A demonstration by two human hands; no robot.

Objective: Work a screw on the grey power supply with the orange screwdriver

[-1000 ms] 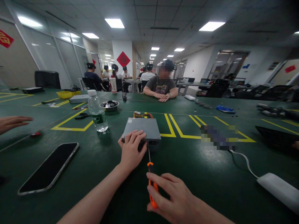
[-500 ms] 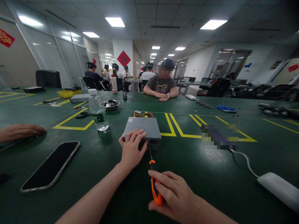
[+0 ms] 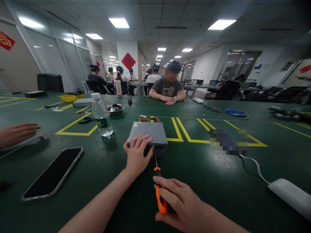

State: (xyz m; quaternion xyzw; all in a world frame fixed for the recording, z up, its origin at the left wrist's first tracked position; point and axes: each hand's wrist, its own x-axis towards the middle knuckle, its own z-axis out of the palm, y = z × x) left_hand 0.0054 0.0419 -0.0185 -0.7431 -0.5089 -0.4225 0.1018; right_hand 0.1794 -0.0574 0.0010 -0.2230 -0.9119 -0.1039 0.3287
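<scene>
A grey metal box (image 3: 150,133) with coloured wires at its far end lies on the green table (image 3: 199,174) in front of me. My left hand (image 3: 136,154) rests on its near left corner, fingers curled over the top edge. My right hand (image 3: 181,202) is closed round the orange and black handle of a screwdriver (image 3: 159,191). The thin shaft runs forward, and its tip meets the box's near face just right of my left hand.
A black phone (image 3: 52,173) lies at the left, a water bottle (image 3: 102,115) behind it. Another person's hand (image 3: 17,133) rests at the far left. A white device (image 3: 290,195) with a cable sits at the right. A person (image 3: 168,87) sits across the table.
My right hand has shifted its fingers on the screwdriver handle, which looks turned. The other person's hand at the left moved right, then drew back a little. My left hand stayed put.
</scene>
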